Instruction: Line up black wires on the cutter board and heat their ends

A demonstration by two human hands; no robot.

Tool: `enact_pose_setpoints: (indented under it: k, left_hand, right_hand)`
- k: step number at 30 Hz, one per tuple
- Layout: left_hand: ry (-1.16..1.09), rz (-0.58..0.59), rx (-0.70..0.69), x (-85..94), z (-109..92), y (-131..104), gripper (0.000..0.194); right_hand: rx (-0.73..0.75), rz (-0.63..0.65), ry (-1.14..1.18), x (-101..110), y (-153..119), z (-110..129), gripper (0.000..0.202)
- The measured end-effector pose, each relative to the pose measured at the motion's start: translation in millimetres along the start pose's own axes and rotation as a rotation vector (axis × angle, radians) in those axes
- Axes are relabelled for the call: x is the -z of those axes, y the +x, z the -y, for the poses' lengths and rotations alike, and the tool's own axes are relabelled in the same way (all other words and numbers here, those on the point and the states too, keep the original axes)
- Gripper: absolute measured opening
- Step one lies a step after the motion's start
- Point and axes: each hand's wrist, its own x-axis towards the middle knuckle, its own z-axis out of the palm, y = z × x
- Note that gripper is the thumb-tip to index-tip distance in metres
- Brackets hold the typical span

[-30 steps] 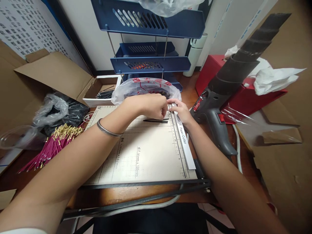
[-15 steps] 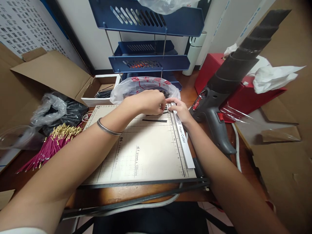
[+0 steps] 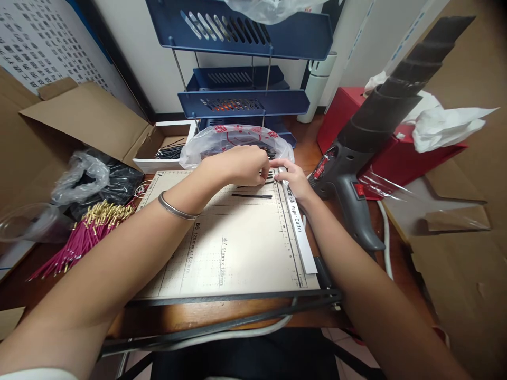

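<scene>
Pinching a few short black tubes at the far edge of the paper cutter, the left hand has its fingertips closed together on them, just in front of the plastic bag that holds more of the same black pieces. The right hand lies close beside, touching the white ruler strip of the cutter; its fingers are bent and pressed near the same tubes, but I cannot tell if they really grip one. A little nearer to the person than the fingers, one black tube lies alone on the board.

It seems the step in hand is sorting or aligning the tubes against the ruler edge. As I judge, the next move needs the tube ends kept even and flat on the board, with a light and steady grip, because the pieces are thin and can roll.

Further left of the fingers lies a bundle of magenta wires with gold tips, and behind it a crumpled black bag. To the right stands a heat gun, near a red box.
</scene>
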Motion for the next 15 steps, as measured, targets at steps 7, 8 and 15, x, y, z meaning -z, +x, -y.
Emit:
enact_pose_setpoints:
  k: [7, 8, 15]
  left_hand:
    - [-0.002, -0.008, 0.003, -1.0, 0.5, 1.4, 0.029]
    - [0.001, -0.01, 0.005, -1.1, 0.4, 1.5, 0.028]
    - [0.019, -0.017, 0.037, 0.4, -4.0, -0.5, 0.029]
  right_hand:
    - [0.039, 0.048, 0.021, 1.0, 0.3, -2.6, 0.045]
    - [0.045, 0.055, 0.016, 1.4, 0.7, -3.1, 0.045]
    - [0.049, 0.083, 0.016, 4.0, 1.7, -2.9, 0.048]
